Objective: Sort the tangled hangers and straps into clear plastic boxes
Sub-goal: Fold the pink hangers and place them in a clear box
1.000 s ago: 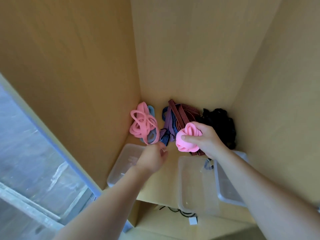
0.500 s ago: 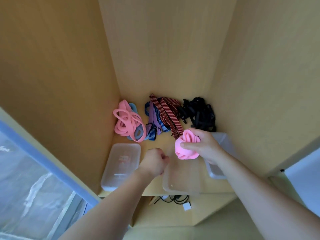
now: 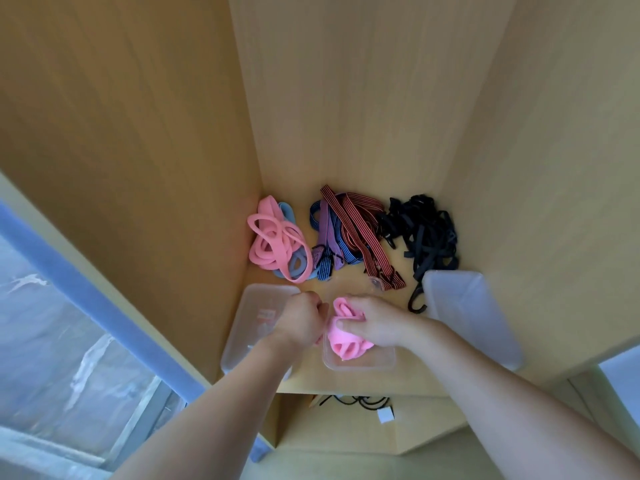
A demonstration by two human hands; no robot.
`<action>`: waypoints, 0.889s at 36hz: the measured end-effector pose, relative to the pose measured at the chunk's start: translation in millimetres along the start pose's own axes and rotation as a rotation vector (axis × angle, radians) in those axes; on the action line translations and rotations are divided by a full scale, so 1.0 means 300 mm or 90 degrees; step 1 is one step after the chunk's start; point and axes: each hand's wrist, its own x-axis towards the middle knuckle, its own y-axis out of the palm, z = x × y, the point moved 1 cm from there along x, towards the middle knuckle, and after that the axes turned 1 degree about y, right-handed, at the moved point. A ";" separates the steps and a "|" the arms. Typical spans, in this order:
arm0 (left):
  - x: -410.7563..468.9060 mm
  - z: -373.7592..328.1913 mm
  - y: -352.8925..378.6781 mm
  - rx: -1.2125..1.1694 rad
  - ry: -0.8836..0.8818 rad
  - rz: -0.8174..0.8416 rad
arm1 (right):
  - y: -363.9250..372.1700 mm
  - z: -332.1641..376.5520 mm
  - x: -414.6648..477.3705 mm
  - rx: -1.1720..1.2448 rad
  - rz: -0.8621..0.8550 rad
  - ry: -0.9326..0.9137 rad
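Note:
My right hand (image 3: 375, 320) grips a bunched pink strap (image 3: 343, 341) and holds it down inside the middle clear plastic box (image 3: 360, 367). My left hand (image 3: 301, 322) is curled into a fist against the left side of that pink bundle; whether it holds part of the strap is hidden. A second clear box (image 3: 249, 327) lies to the left, partly under my left wrist, and a third (image 3: 474, 317) stands to the right. At the back of the shelf lie a pink and blue strap tangle (image 3: 277, 237), striped straps (image 3: 349, 230) and black straps (image 3: 422, 230).
The work sits on a wooden shelf (image 3: 311, 382) enclosed by a left wall, back wall and right wall. Below the shelf's front edge lie black cables and a small white plug (image 3: 385, 415). A window is at the far left.
My right hand brought the pink strap bundle down from above the shelf into the middle box. My left hand moved right and closed in against the bundle.

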 end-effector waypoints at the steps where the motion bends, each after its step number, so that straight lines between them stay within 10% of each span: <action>1: 0.005 0.000 0.000 0.015 0.008 -0.003 | -0.009 0.004 0.004 -0.098 0.020 0.001; 23: 0.005 -0.024 0.012 0.036 0.030 -0.036 | 0.048 -0.037 -0.017 -0.443 0.017 -0.047; 32: -0.018 -0.024 0.002 0.020 0.013 -0.013 | 0.015 0.017 -0.044 -0.309 -0.010 -0.048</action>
